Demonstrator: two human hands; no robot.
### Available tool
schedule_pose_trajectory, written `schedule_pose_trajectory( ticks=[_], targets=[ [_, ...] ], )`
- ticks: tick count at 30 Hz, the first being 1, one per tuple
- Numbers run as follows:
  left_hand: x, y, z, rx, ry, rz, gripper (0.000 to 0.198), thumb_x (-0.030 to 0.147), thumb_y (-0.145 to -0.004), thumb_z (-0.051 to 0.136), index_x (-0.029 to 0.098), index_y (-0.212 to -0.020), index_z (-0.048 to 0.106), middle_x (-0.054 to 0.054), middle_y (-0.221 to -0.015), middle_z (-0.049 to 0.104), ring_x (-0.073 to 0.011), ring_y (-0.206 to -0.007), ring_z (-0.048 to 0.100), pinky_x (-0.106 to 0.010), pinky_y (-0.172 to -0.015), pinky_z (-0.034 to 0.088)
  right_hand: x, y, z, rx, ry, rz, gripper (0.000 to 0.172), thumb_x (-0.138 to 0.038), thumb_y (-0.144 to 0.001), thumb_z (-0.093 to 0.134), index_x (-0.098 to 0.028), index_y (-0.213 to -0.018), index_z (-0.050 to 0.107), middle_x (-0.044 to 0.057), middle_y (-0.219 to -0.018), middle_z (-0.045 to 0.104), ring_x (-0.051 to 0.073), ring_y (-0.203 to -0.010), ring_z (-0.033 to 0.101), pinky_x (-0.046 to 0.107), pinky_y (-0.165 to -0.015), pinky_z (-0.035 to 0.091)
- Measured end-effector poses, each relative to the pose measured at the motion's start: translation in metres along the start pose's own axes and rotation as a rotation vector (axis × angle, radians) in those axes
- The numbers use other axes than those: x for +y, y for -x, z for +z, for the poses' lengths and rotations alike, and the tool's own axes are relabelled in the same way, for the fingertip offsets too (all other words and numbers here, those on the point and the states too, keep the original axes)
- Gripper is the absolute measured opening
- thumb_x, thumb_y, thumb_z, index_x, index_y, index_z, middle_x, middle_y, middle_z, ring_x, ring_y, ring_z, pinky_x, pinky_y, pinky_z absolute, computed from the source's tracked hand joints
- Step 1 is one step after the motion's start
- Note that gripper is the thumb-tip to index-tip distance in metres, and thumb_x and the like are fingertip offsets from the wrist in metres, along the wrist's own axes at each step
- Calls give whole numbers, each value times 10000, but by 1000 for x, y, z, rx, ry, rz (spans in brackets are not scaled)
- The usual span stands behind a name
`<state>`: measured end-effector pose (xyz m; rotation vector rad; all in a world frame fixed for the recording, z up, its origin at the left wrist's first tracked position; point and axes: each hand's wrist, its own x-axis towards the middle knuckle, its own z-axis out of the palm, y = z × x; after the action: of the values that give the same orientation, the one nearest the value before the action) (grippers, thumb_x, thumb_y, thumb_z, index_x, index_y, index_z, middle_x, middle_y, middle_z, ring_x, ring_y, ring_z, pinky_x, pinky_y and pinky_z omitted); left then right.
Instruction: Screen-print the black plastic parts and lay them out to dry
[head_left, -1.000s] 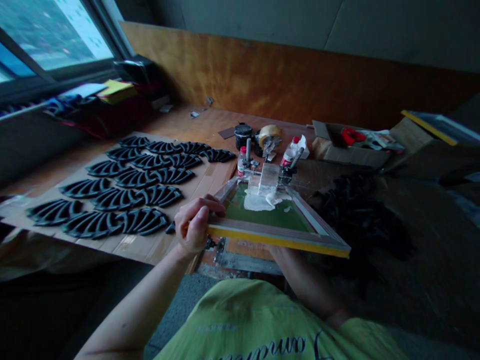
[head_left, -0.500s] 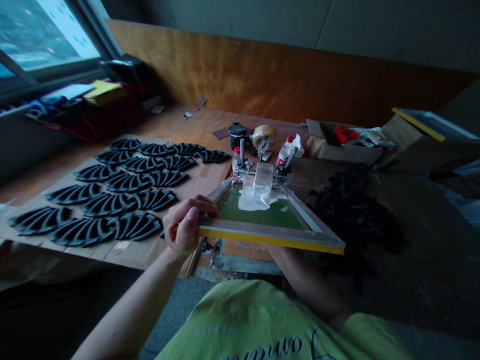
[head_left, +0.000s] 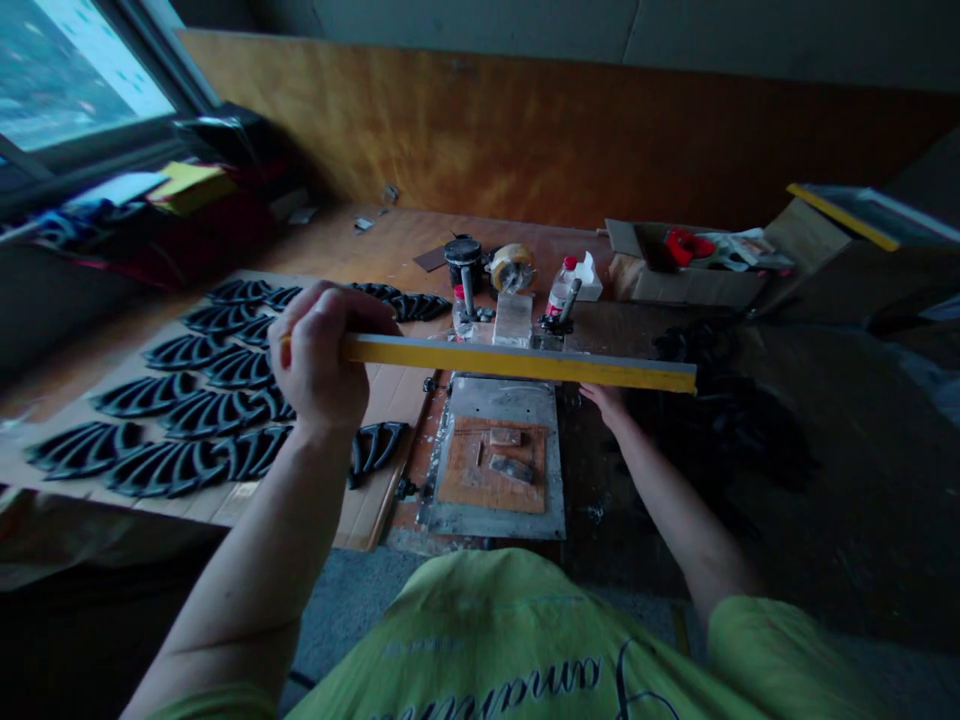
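My left hand (head_left: pixel 322 350) is closed on the left end of a screen-printing frame (head_left: pixel 517 362), which is raised and seen almost edge-on, its yellow front edge towards me. The frame's mesh is out of sight from this angle. Behind and below the frame's right part is my right hand (head_left: pixel 606 402), partly covered by it; the fingers that show are stretched out, with nothing visible in them. Under the frame lies a metal base plate (head_left: pixel 499 400) bearing a brown pad (head_left: pixel 457 480) with small blocks on it. A clamp with upright metal posts (head_left: pixel 468 292) stands behind.
Black fan-shaped pieces (head_left: pixel 187 400) lie in rows on cardboard (head_left: pixel 375 520) at left. A heap of black pieces (head_left: pixel 735 430) is at right. Behind are a black jar (head_left: pixel 462 262), a tape roll (head_left: pixel 511 268), a red-capped bottle (head_left: pixel 561 288) and an open carton (head_left: pixel 675 285).
My left hand has lifted the frame's near edge, tilting it up and uncovering the base plate. My right hand has moved from beneath the frame out towards the right.
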<state>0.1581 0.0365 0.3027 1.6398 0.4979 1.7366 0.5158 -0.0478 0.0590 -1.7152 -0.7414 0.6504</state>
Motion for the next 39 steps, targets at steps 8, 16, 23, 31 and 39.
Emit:
schedule_pose_trajectory(
  ticks=[8,16,23,31,39],
  targets=[
    [-2,-8,0,-41,-72,60,419,113,-952,386,120,-666,692,-2,-629,593,-65,-598,525,-206,-560,387,29,-12,-44,-260,1323,121,488,-98,-922,428,-188,-1362,617,198,-1262,668,316,-1250,582,493,-1051,422],
    [0,-10,-1,-70,-71,52,394,138,-931,404,136,-691,717,-6,-651,654,-79,-626,545,-257,-579,374,6,25,-59,-136,1137,-91,631,-84,-880,477,-277,-1480,495,127,-1333,627,265,-1192,616,378,-977,478],
    [-9,-12,-6,-102,-80,34,386,185,-969,406,134,-709,687,0,-693,649,-78,-687,578,-247,-622,388,-10,94,11,-242,261,-291,131,-252,-818,621,-217,-938,657,66,-1069,736,224,-1038,677,380,-982,503],
    [-4,-9,0,-63,-194,-28,428,367,-1007,430,204,-665,628,-17,-697,630,-161,-815,675,-250,-716,511,9,155,86,-353,472,-607,208,-82,-840,556,-204,-789,716,82,-1026,705,209,-978,666,359,-909,528],
    [-6,-8,-2,-101,-131,-46,411,412,-993,448,205,-686,625,-34,-755,638,-168,-856,659,-256,-741,505,-16,161,88,-423,858,-611,273,-87,-905,557,-218,-1039,755,78,-1153,699,209,-1069,655,338,-954,522]
  ],
)
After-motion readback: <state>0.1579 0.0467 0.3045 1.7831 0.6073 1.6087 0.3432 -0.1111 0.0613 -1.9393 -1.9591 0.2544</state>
